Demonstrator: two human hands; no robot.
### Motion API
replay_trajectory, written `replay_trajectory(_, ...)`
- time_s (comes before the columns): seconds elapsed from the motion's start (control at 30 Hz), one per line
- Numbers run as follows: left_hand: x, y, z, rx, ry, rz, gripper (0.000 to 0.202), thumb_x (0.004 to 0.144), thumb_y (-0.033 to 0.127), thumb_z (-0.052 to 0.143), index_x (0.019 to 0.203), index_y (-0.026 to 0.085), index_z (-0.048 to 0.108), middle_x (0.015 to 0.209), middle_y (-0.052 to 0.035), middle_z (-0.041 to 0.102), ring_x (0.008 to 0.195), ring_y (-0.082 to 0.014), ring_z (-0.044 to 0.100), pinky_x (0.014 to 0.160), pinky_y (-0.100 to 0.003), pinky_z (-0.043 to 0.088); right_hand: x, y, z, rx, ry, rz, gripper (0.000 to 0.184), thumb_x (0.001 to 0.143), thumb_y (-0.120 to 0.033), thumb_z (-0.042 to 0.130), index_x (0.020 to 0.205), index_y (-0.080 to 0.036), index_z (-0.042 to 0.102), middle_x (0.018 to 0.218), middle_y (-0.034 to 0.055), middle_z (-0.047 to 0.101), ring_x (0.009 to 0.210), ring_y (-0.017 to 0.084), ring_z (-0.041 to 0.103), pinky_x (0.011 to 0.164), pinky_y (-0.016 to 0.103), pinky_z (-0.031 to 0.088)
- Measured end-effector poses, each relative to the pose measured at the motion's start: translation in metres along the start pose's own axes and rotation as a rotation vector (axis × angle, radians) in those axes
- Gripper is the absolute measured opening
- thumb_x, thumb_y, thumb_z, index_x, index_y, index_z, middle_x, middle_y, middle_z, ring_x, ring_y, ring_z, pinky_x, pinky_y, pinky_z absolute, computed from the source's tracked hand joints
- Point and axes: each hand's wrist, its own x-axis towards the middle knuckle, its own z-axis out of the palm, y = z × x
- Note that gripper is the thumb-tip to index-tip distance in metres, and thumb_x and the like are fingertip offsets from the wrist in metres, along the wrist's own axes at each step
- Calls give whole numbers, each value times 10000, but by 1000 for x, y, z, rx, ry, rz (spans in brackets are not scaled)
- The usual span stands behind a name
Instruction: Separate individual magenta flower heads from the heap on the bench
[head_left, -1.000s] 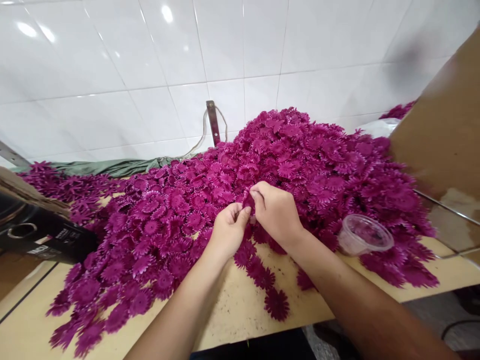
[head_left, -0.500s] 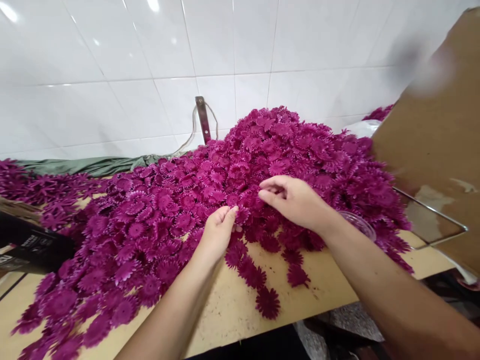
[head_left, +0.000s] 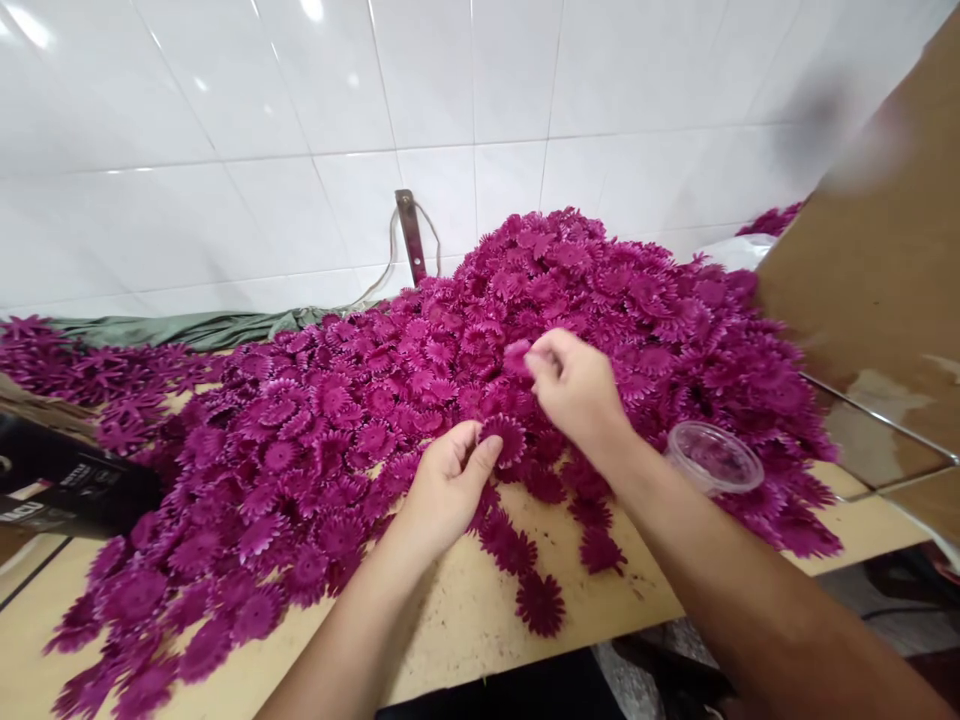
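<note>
My left hand (head_left: pixel 454 482) is closed, thumb against fingers, on the edge of a magenta artificial flower (head_left: pixel 504 440) with a notched rim. Above and to the right, my right hand (head_left: pixel 576 385) pinches a second magenta flower piece (head_left: pixel 517 357) between thumb and fingertips; it is slightly blurred. Both hands are in front of a large heap of similar magenta flowers (head_left: pixel 405 350). Several loose flowers lie on the table below, one of them a darker flower (head_left: pixel 540 603) near the front.
A clear plastic tub (head_left: pixel 714 458) stands beside my right forearm. A cardboard sheet (head_left: pixel 877 250) leans at the right above a metal rod. At the left is a black box (head_left: pixel 75 480). Green cloth (head_left: pixel 180 330) lies along the tiled wall (head_left: pixel 300 90), below a metal bracket (head_left: pixel 409 235).
My right hand has moved slightly up and now pinches a flower piece. The flower at my left hand now faces the camera more. The clear tub shows more fully.
</note>
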Motion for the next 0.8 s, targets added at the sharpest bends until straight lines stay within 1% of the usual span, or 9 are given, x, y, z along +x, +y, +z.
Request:
replay_trajectory(0.1, -4, -5, -5, -57, 12, -42, 224, 692, 390, 581, 658, 170, 555, 619, 12, 551, 624, -133, 500, 632, -254, 402, 21, 11, -6, -13, 31, 95, 190, 785, -136, 460, 937, -126, 574, 792, 74, 643, 679, 172, 605, 646, 305, 467)
replay_trajectory(0.17, -5, -9, -8, -133, 79, -87, 203, 652, 349, 620, 735, 164, 600, 652, 2, 595, 636, -136, 524, 649, -255, 416, 25, 14, -15, -108, -25, 54, 312, 756, -101, 489, 1060, -104, 558, 980, 130, 632, 836, 208, 612, 756, 351, 470)
replay_trajectory(0.23, -5, -12, -11, -188, 130, -109, 220, 632, 304, 632, 798, 159, 619, 695, -7, 626, 658, -134, 543, 670, -253, 426, 21, 15, -32, -238, -85, -37, 356, 742, -117, 520, 1095, -122, 570, 1072, 137, 609, 920, 237, 593, 817, 394, 456)
replay_trajectory(0.33, -6, -15, -13, -140, 162, -104, 141, 639, 268, 611, 722, 154, 615, 646, 7, 603, 630, -122, 526, 656, -241, 421, 9, 23, -71, -456, -90, -104, 351, 736, -282, 582, 1058, -146, 610, 1043, 133, 616, 930, 283, 579, 811, 451, 452)
replay_trajectory(0.4, -7, -18, -14, -80, 183, -94, 110, 643, 266, 592, 651, 156, 587, 576, 29, 546, 575, -109, 483, 607, -231, 403, 2, 36, -98, -632, -94, -49, 473, 658, -376, 655, 1054, -122, 610, 999, 154, 618, 936, 320, 567, 808, 468, 446)
replay_trajectory(0.5, -8, -24, -13, -48, 202, -84, 135, 637, 292, 569, 609, 163, 545, 539, 43, 489, 537, -100, 434, 560, -224, 377, -6, 62, -124, -815, -241, 86, 556, 539, -392, 724, 1006, -110, 618, 913, 157, 635, 882, 344, 582, 760, 455, 459)
replay_trajectory(0.57, -7, -27, -10, -49, 192, -85, 156, 630, 315, 564, 600, 165, 529, 534, 44, 473, 529, -99, 424, 551, -225, 375, -10, 77, -127, -863, -362, 155, 513, 489, -361, 742, 938, -139, 630, 851, 135, 643, 799, 331, 604, 667, 420, 471)
replay_trajectory(0.7, -5, -27, -7, -66, 148, -123, 211, 619, 365, 579, 586, 171, 505, 535, 42, 476, 518, -99, 436, 541, -231, 399, -18, 96, -111, -965, -540, 158, 302, 497, -262, 711, 772, -169, 627, 711, 110, 634, 614, 264, 607, 500, 330, 407)
replay_trajectory(0.8, -4, -25, -6, -86, 150, -198, 269, 610, 418, 582, 564, 181, 462, 504, 60, 428, 468, -88, 420, 493, -224, 400, -20, 110, -99, -1007, -535, 114, 211, 503, -222, 701, 689, -184, 608, 557, 80, 596, 491, 219, 572, 427, 295, 330)
